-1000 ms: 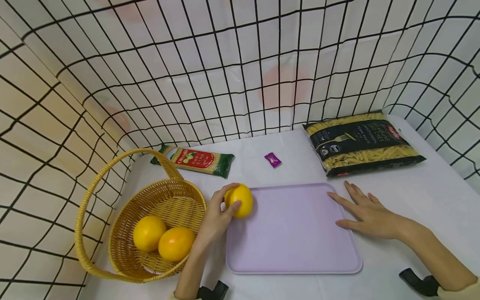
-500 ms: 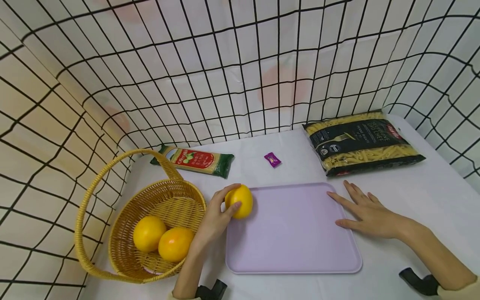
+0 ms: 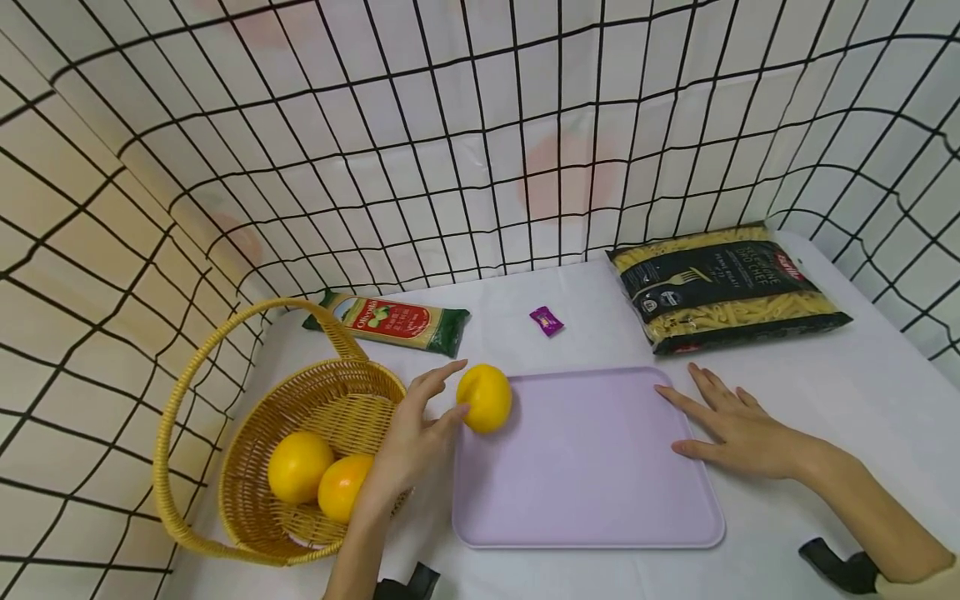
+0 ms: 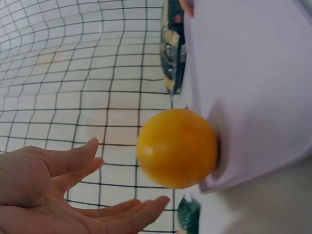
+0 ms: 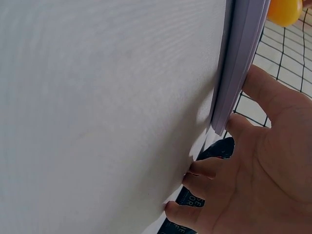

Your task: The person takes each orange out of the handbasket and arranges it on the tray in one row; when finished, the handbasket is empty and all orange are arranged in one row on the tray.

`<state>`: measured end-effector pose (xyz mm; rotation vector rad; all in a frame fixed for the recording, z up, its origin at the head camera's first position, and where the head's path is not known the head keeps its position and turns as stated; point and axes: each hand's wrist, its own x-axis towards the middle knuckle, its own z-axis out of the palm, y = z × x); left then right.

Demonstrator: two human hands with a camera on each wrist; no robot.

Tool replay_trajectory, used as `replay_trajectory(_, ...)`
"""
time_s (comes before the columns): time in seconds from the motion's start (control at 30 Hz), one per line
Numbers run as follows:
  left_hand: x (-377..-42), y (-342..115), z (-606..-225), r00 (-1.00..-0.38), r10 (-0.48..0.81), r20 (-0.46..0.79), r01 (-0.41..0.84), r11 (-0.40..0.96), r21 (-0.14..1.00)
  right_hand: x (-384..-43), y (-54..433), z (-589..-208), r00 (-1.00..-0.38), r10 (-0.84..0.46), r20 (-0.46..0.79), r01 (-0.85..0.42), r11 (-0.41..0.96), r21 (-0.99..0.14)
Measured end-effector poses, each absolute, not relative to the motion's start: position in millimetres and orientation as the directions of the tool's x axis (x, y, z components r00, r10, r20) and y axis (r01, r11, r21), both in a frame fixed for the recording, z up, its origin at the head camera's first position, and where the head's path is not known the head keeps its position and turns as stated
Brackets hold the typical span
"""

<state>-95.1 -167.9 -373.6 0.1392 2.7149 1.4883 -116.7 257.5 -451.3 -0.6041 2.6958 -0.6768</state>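
A smooth yellow orange [image 3: 485, 399] sits on the far left corner of the lilac tray [image 3: 585, 483]. Beside it, my left hand [image 3: 418, 429] has its fingers spread; in the left wrist view a gap shows between those fingers [image 4: 146, 214] and the orange [image 4: 177, 148]. Two more oranges [image 3: 300, 467] lie in the wicker basket [image 3: 352, 417], partly covered by my left forearm. My right hand [image 3: 738, 429] is spread flat, its thumb and index fingertip at the right rim of the tray. In the right wrist view, these digits meet the tray's side [image 5: 239, 63].
Behind the tray lie a small purple wrapped candy [image 3: 547, 321] and a green and red pasta packet [image 3: 401, 323]. A large black bag of penne [image 3: 727, 287] is at the back right. Black wire grid [image 3: 480, 167] encloses the table. The basket's tall handle [image 3: 168, 433] arches at left.
My left hand has let go of the orange and drawn back to the left, its fingers opening. The orange stays on the tray corner. My right hand has not moved.
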Motion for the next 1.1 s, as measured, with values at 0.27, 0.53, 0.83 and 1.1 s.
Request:
replay_trajectory(0.27, -83, -205, -349, -0.995, 0.096, 0.030, 0.074, 0.497, 0.865, -117, 258, -452, -0.869, -0.458, -0.188, -0.312, 0.801, -0.510)
replay_trajectory(0.53, -71, -246, -337, -0.992, 0.124, 0.005, 0.068, 0.511, 0.857, -116, 257, -451, -0.868, -0.464, -0.178, -0.323, 0.799, -0.508)
replay_trajectory(0.83, -56, -268, -341, -0.989, 0.105, -0.108, -0.029, 0.572, 0.820, -116, 258, -451, -0.868, -0.466, -0.174, -0.325, 0.797, -0.510)
replay_trajectory(1.1, -52, -269, -354, -0.975, 0.092, -0.205, -0.125, 0.534, 0.836, -117, 259, -453, -0.869, -0.463, -0.176, -0.319, 0.795, -0.516)
